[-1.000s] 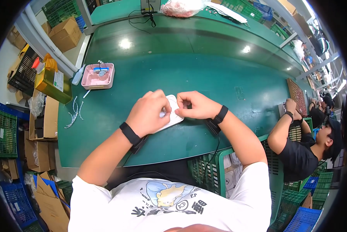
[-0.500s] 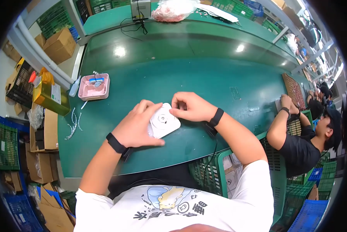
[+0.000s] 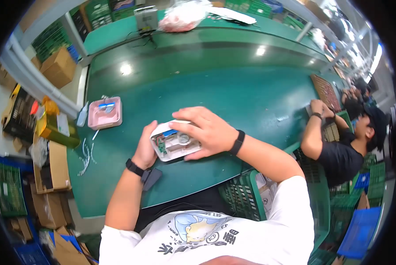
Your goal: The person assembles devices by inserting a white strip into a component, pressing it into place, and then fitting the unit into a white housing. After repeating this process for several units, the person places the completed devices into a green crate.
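Observation:
A white plastic device housing [image 3: 175,152] is held between my hands over the green table, its open side facing up. Inside it show a green circuit board, a blue part and a round pale part. My left hand [image 3: 146,146] grips the left end, thumb along the side. Across the right end lies my right hand [image 3: 213,133], its fingers over the far edge and its thumb at the near edge. That hand hides the right part of the housing. Each wrist wears a black band.
Left on the table [image 3: 233,97] stand a pink box [image 3: 105,119] with small items and a bundle of thin white wires [image 3: 87,158]. A yellow can [image 3: 61,130] stands beyond the left edge. Green crates [image 3: 244,194] adjoin my right side; a co-worker [image 3: 345,154] sits farther right.
The white housing has been turned over: its closed face with a round pattern showed before, its open inside shows now. Both hands have shifted their grip around it.

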Motion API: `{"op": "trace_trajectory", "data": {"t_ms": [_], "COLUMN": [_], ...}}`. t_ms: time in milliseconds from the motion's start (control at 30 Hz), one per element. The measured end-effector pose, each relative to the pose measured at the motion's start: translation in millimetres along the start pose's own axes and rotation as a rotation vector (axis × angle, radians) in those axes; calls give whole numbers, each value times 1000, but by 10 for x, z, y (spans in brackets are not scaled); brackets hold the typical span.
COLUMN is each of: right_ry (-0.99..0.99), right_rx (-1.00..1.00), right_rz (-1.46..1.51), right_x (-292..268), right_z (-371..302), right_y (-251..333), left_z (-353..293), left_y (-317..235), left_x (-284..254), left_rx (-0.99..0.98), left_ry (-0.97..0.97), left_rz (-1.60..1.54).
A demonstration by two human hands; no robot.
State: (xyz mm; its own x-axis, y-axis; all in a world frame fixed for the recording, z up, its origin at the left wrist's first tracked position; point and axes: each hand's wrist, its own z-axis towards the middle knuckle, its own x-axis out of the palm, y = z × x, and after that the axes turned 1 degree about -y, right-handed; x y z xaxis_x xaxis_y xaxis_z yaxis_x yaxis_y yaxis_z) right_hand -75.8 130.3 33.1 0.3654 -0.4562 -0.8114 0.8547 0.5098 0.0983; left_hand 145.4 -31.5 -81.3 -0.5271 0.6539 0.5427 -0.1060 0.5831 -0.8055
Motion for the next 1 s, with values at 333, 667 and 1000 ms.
{"op": "trace_trajectory", "data": {"t_ms": [333,667,1000], "right_ry": [335,-371,-750], "right_rx": [1233,1128,1156], "right_rz": [-213,-134,75], "right_x": [-656,-2015,-2114], "right_z": [-830,-1418,-1839], "right_y": [-1160,177,2074], "left_z": [-52,-462,-435], "left_y": [-53,-118,18], "left_x": [268,647,1056], "left_rx": [-29,544,461], "left_ry": [41,363,502], "left_rz": [375,1502,1803]}}
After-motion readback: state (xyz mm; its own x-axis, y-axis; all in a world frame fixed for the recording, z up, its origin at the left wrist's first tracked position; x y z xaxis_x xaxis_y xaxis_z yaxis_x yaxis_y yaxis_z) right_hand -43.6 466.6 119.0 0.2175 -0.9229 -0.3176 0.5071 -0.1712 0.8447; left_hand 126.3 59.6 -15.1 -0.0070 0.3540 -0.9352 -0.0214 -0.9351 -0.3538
